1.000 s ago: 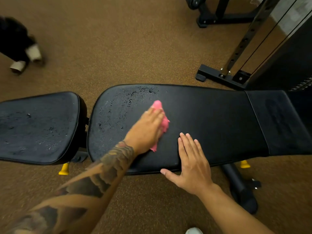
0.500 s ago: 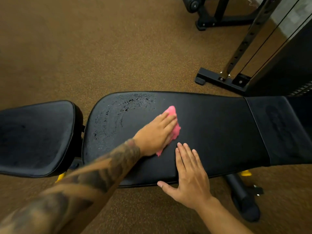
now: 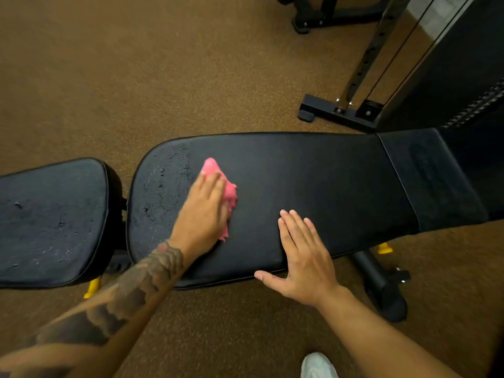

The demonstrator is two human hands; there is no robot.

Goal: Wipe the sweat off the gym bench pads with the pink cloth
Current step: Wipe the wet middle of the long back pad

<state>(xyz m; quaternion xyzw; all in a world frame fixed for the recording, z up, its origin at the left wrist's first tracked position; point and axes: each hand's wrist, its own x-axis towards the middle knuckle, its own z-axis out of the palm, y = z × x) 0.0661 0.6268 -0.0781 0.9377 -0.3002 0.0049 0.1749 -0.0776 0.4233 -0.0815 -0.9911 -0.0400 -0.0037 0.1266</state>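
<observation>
A long black back pad (image 3: 313, 186) of the gym bench lies across the middle of the view, with a smaller black seat pad (image 3: 51, 219) to its left. Sweat droplets (image 3: 163, 184) speckle the back pad's left end, and more dot the seat pad. My left hand (image 3: 203, 214) presses the pink cloth (image 3: 227, 192) flat on the back pad, just right of the droplets. The cloth shows past my fingertips and along the hand's right side. My right hand (image 3: 302, 257) rests flat on the pad's near edge, fingers together, holding nothing.
Brown speckled floor (image 3: 136, 77) surrounds the bench. A black cable machine frame (image 3: 354, 110) stands behind the bench at the right. The bench's black foot (image 3: 381, 287) and yellow knobs (image 3: 92, 287) sit below the pads. A white shoe (image 3: 319, 365) shows at the bottom edge.
My left hand and the pink cloth have slid back left toward the droplets after moving right. The right hand stays flat on the pad's near edge.
</observation>
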